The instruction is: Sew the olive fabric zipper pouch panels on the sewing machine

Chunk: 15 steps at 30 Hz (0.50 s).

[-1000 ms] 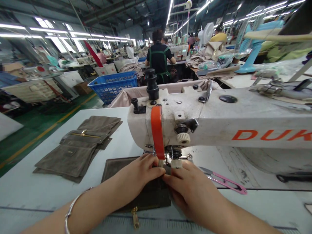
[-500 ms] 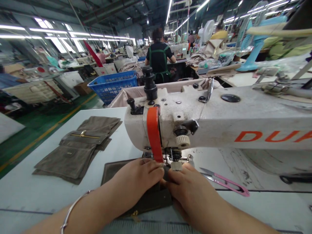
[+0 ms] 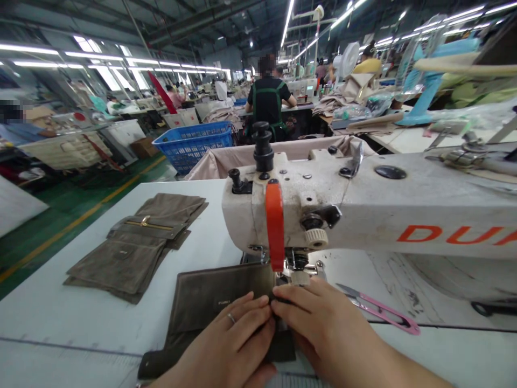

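Note:
A dark brown fabric piece (image 3: 216,293) with a stitched edge and a small pale label lies partly under the needle area of a white sewing machine (image 3: 355,210). My left hand (image 3: 238,337), with a ring on one finger, holds the piece from the near left, its fingertips at the fold. Opposite it, my right hand (image 3: 323,318) grips the same piece just in front of the presser foot. The fingertips of both hands almost meet there. Part of the piece is hidden beneath my hands, and the needle tip cannot be made out.
Pink-handled thread snips (image 3: 388,312) lie right of my right hand. A stack of brown fabric pieces (image 3: 125,258), one with a zip, rests on the white table (image 3: 36,312) at left. Behind stand a blue basket (image 3: 194,143) and a person (image 3: 269,99) facing away.
The fabric piece has turned, so its labelled face now shows on the left. My left hand has slid back toward me, away from the presser foot. The view has shifted slightly.

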Available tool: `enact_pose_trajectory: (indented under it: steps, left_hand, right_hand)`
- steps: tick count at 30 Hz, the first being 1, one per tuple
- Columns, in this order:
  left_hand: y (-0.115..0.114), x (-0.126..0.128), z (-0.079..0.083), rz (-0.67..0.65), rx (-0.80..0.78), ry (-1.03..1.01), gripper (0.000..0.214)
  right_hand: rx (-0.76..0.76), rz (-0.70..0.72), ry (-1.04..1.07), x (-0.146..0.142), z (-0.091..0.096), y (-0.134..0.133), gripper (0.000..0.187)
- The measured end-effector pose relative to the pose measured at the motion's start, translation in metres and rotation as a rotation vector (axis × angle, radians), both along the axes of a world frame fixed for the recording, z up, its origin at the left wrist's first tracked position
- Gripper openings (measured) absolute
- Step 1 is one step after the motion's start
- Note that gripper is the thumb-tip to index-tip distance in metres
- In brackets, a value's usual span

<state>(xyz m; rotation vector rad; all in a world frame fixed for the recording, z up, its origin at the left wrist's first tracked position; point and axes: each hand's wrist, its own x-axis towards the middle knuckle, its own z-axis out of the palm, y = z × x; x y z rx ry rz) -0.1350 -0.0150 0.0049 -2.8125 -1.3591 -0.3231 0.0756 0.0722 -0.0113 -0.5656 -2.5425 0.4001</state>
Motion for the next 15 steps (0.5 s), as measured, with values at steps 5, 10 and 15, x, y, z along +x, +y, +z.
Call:
enact_pose_trajectory:
  steps: [5,10,15]
  left_hand:
    - [0.009,0.001,-0.005,0.007,0.012,-0.072,0.039]
    - [0.011,0.000,-0.005,0.066,0.048,-0.135,0.032]
    - [0.005,0.002,-0.007,0.116,0.094,-0.139,0.030]
  right_hand:
    - [0.023,-0.019,0.047,-0.001,-0.008,0.002,0.036]
    - [-0.127,-0.029,0.017,0.005,0.002,0.011,0.028]
    - [-0.133,-0.028,-0.068,0.010,0.006,0.015,0.025]
